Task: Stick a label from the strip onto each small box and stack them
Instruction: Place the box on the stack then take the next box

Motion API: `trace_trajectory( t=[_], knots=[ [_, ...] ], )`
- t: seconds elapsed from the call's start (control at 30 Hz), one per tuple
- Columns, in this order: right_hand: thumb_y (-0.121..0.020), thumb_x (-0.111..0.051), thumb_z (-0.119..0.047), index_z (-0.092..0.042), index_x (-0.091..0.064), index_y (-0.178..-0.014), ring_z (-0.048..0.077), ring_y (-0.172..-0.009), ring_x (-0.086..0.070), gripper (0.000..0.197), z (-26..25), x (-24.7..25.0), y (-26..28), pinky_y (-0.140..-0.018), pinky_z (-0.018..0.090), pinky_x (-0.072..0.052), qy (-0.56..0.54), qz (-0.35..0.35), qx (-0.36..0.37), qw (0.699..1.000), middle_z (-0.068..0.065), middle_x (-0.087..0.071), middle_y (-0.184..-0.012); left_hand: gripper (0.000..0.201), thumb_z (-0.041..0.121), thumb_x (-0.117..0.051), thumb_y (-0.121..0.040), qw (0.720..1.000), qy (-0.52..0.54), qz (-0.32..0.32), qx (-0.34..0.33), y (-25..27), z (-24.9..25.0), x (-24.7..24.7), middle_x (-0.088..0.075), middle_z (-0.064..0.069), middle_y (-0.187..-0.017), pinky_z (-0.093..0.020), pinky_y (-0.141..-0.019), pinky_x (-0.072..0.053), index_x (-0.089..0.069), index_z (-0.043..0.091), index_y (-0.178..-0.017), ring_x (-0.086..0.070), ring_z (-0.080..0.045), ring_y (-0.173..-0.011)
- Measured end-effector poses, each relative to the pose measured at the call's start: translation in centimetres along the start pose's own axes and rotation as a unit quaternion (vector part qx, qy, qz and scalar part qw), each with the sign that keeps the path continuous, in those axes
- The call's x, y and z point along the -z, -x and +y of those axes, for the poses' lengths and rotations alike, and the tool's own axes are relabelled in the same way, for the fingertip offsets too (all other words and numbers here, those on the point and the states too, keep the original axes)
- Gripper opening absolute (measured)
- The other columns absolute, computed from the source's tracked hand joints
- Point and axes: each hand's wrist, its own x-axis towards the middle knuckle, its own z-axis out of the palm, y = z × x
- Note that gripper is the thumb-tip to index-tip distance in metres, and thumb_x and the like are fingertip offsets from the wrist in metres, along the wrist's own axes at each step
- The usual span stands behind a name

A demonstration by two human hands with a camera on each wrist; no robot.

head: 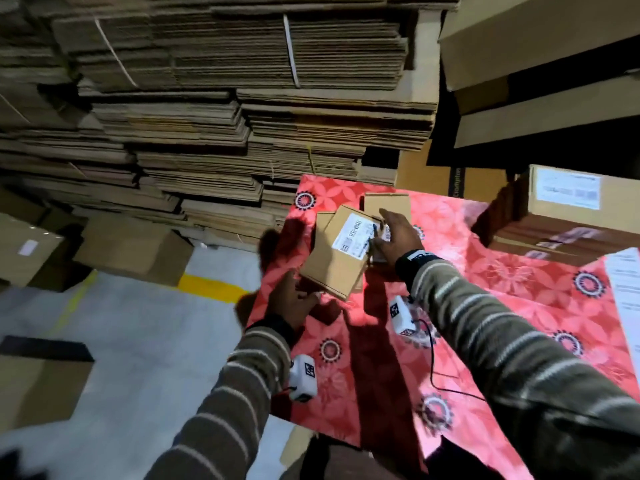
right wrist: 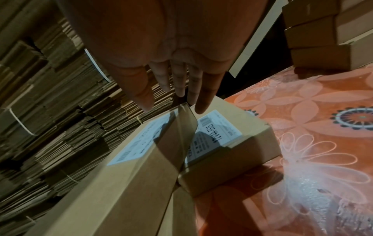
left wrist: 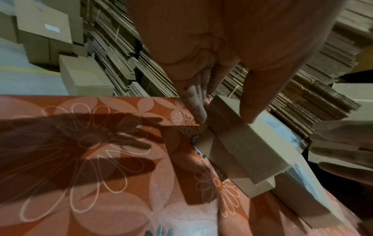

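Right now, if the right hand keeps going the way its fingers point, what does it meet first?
Probably the white printed label on the small brown cardboard box; the right hand has straight fingers just above it, though depth is unclear.

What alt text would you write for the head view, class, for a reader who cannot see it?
Both hands, left hand and right hand, steady a labelled small box atop other small boxes on a red floral tablecloth. Flattened cardboard is piled behind.

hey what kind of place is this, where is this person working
Most likely a packing warehouse or dispatch stockroom. Bundles of flattened cardboard are piled high behind the table, sealed cartons sit on the floor, and a small labelled box lies on the table between the two hands.
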Motion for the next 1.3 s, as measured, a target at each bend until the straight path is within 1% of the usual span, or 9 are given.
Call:
trace_trajectory(
  t=[0.2, 0.4, 0.6, 0.73, 0.8, 0.93, 1.03, 1.2, 1.3],
  knots=[
    [-0.084, -0.067, -0.014, -0.007, -0.043, -0.144, 0.036, -0.129, -0.047, 0.065, -0.2, -1.7, -2.0, -0.109, 0.041, -0.038, 0.014, -0.037, -0.019, 0.999, 0.019, -0.044, -0.143, 0.060, -0.001, -0.075, -0.081, 0.999, 0.017, -0.027, 0.021, -1.1, -0.3, -0.4, -0.063, -0.014, -0.119, -0.005, -0.064, -0.047, -0.048, 0.000, -0.135, -0.063, -0.016, -0.090],
    [-0.084, -0.070, -0.022, -0.013, -0.052, -0.139, 0.039, -0.119, -0.049, 0.059, 1.0, -1.7, -1.2, -0.106, 0.045, -0.042, -0.042, 0.013, -0.077, 0.996, 0.013, -0.042, -0.132, 0.052, -0.003, -0.070, -0.084, 1.000, 0.024, -0.013, -0.006, -0.4, 0.3, -0.6, -0.058, -0.005, -0.108, 0.000, -0.061, -0.042, -0.052, -0.001, -0.133, -0.060, -0.014, -0.090],
    [-0.081, -0.070, -0.005, -0.005, -0.062, -0.127, 0.033, -0.103, -0.054, 0.046, 4.5, 1.8, 5.0, -0.101, 0.042, -0.046, -0.114, 0.109, -0.036, 0.987, 0.014, -0.041, -0.114, 0.045, 0.017, -0.074, -0.081, 1.000, -0.005, 0.005, -0.027, 0.3, 1.1, -2.7, -0.067, -0.006, -0.112, -0.017, -0.074, -0.051, -0.062, 0.012, -0.124, -0.069, -0.013, -0.088],
    [-0.081, -0.073, -0.002, -0.003, -0.062, -0.126, 0.019, -0.098, -0.045, 0.046, 9.3, 5.4, 11.0, -0.094, 0.031, -0.044, -0.117, 0.147, -0.051, 0.981, 0.012, -0.040, -0.109, 0.039, 0.017, -0.074, -0.081, 0.997, -0.029, -0.032, -0.071, 2.2, 3.9, -6.7, -0.068, -0.006, -0.105, -0.006, -0.069, -0.048, -0.066, 0.011, -0.118, -0.068, -0.011, -0.083],
    [-0.081, -0.073, -0.003, -0.003, -0.064, -0.122, 0.016, -0.096, -0.041, 0.042, 12.2, 7.2, 14.2, -0.089, 0.021, -0.038, -0.115, 0.160, -0.072, 0.978, 0.019, -0.045, -0.108, 0.038, 0.018, -0.073, -0.080, 0.994, -0.016, -0.063, -0.086, 3.6, 5.3, -9.4, -0.068, -0.009, -0.106, -0.019, -0.079, -0.056, -0.066, 0.009, -0.116, -0.069, -0.016, -0.088],
    [-0.075, -0.071, -0.015, -0.015, -0.064, -0.087, 0.023, -0.086, -0.044, 0.014, 17.5, 9.7, 20.4, -0.071, 0.022, -0.031, -0.086, 0.153, -0.116, 0.978, 0.015, -0.051, -0.086, 0.042, 0.036, -0.069, -0.072, 0.990, -0.029, -0.091, -0.104, 6.5, 6.5, -15.1, -0.071, -0.006, -0.099, -0.036, -0.082, -0.057, -0.068, 0.017, -0.110, -0.070, -0.020, -0.088],
    [-0.065, -0.066, -0.027, -0.024, -0.044, -0.067, 0.025, -0.072, -0.046, 0.023, 21.4, 10.4, 24.6, -0.063, 0.029, -0.026, -0.072, 0.149, -0.131, 0.977, 0.008, -0.045, -0.061, 0.054, 0.034, -0.067, -0.073, 0.984, -0.056, -0.129, -0.109, 9.1, 7.0, -19.6, -0.069, -0.008, -0.108, -0.039, -0.085, -0.056, -0.063, 0.013, -0.122, -0.070, -0.022, -0.092],
    [-0.060, -0.060, -0.049, -0.013, -0.063, -0.074, 0.028, -0.074, -0.056, 0.038, 27.4, 10.3, 30.6, -0.065, 0.034, -0.044, -0.090, 0.123, -0.214, 0.965, 0.018, -0.058, -0.070, 0.070, 0.035, -0.071, -0.078, 0.978, -0.083, -0.183, -0.061, 12.6, 6.0, -25.8, -0.060, -0.014, -0.133, -0.047, -0.100, -0.048, -0.050, 0.006, -0.139, -0.060, -0.029, -0.117],
    [-0.071, -0.073, -0.030, -0.007, -0.070, -0.089, 0.028, -0.089, -0.055, 0.029, 27.5, 11.1, 32.6, -0.075, 0.031, -0.043, -0.097, 0.093, -0.238, 0.962, 0.020, -0.060, -0.084, 0.079, 0.025, -0.072, -0.087, 0.976, -0.101, -0.188, -0.037, 14.1, 5.5, -27.6, -0.036, -0.010, -0.156, -0.044, -0.113, -0.037, -0.031, 0.010, -0.153, -0.041, -0.028, -0.140]
  ],
)
